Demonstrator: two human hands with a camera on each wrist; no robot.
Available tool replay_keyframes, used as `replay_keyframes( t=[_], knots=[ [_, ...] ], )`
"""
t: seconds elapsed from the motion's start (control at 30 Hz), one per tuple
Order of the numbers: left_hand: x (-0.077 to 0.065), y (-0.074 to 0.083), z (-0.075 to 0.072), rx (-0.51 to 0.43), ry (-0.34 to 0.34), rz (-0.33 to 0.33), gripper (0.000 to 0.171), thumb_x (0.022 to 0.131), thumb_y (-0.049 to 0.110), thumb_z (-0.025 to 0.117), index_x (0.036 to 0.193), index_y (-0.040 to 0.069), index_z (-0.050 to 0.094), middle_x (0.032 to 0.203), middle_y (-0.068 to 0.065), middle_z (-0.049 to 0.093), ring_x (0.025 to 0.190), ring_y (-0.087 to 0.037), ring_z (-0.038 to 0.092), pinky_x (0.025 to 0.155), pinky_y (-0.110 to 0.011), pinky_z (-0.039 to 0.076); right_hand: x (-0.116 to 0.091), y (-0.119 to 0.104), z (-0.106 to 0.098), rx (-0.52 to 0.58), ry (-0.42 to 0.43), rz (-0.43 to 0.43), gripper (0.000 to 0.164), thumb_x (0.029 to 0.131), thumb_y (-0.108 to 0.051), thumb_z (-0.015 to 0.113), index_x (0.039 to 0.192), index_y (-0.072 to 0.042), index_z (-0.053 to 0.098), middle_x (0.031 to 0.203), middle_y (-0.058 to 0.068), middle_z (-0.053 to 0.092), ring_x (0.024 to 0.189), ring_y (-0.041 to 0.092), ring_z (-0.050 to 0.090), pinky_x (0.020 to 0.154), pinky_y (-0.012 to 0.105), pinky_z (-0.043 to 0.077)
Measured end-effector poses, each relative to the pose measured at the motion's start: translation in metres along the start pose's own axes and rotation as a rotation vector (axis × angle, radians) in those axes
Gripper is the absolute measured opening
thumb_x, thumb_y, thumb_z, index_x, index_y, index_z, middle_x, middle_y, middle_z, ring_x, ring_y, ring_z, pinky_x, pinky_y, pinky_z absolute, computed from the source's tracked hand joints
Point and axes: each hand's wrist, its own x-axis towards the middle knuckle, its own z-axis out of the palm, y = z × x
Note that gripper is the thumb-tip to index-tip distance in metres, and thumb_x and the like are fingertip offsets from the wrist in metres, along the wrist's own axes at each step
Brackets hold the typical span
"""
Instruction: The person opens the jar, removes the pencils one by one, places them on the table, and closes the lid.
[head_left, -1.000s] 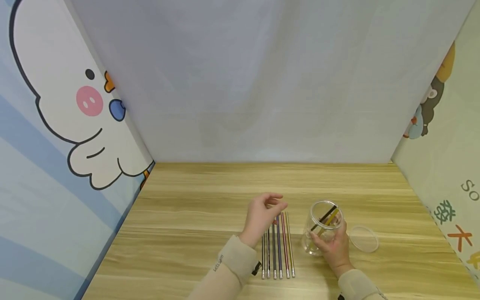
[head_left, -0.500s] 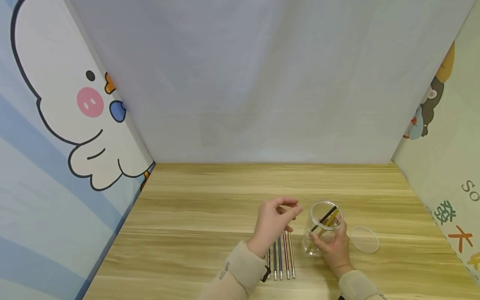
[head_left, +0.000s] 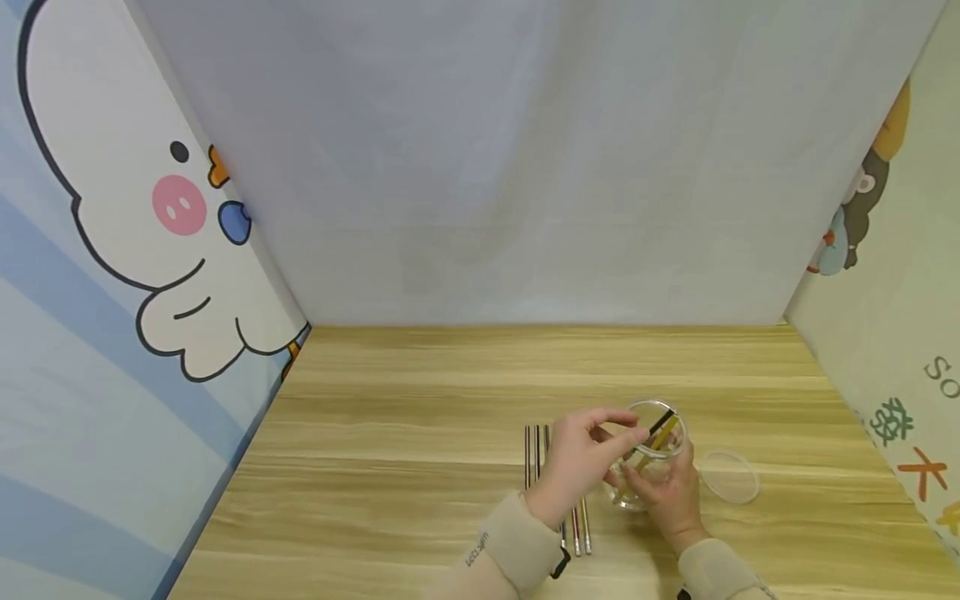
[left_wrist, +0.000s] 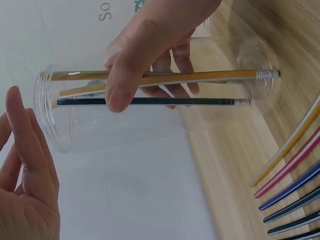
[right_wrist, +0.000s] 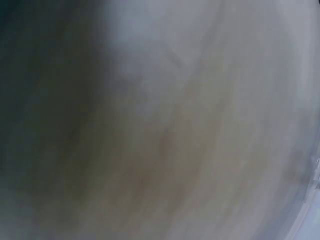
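Observation:
A clear jar [head_left: 628, 503] stands on the table in the head view, gripped around its side by my right hand [head_left: 671, 498]. Inside it lean a black pencil [left_wrist: 165, 101] and a yellow pencil [left_wrist: 210, 76], eraser ends at the bottom. At the jar's mouth hovers my left hand [head_left: 588, 457], fingers fairly straight in the left wrist view, with nothing visible between them. Whether it touches the rim I cannot tell. A row of several pencils, among them a red pencil [head_left: 576, 533], lies under and beside the left forearm, partly hidden. The right wrist view is a close blur.
A round clear lid [head_left: 731, 477] lies flat on the wooden table [head_left: 390, 433] right of the jar. A grey curtain [head_left: 525, 183] rises behind the table's far edge. Printed walls border both sides.
My left hand has moved right, from above the row of pencils to the jar's mouth. The right hand and jar have stayed in place.

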Motion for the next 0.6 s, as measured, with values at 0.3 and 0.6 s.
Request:
replay_keyframes(
  t=[0.3,0.6],
  knots=[
    [0.002,-0.001,0.018,0.066,-0.033,0.039,0.027,0.085,0.021,0.079,0.109,0.008,0.075,0.065,-0.003,0.065,0.039,-0.007,0.05,0.038,-0.035,0.054,0.0,0.004,0.0,-0.06,0.052,-0.018,0.075,0.071,-0.01,0.081,0.129,0.009,0.038,0.102,0.031,0.066,0.098,-0.017,0.044,0.084,0.0,0.037],
    [0.002,0.0,0.028,0.322,-0.019,0.086,0.027,0.085,0.024,0.078,0.11,0.014,0.074,0.106,0.005,0.069,0.038,-0.003,0.048,0.037,-0.022,0.05,0.0,0.006,-0.001,-0.059,0.057,-0.042,0.071,0.069,-0.009,0.08,0.125,0.009,0.039,0.097,0.032,0.066,0.097,-0.012,0.052,0.083,0.001,0.039]
  ],
)
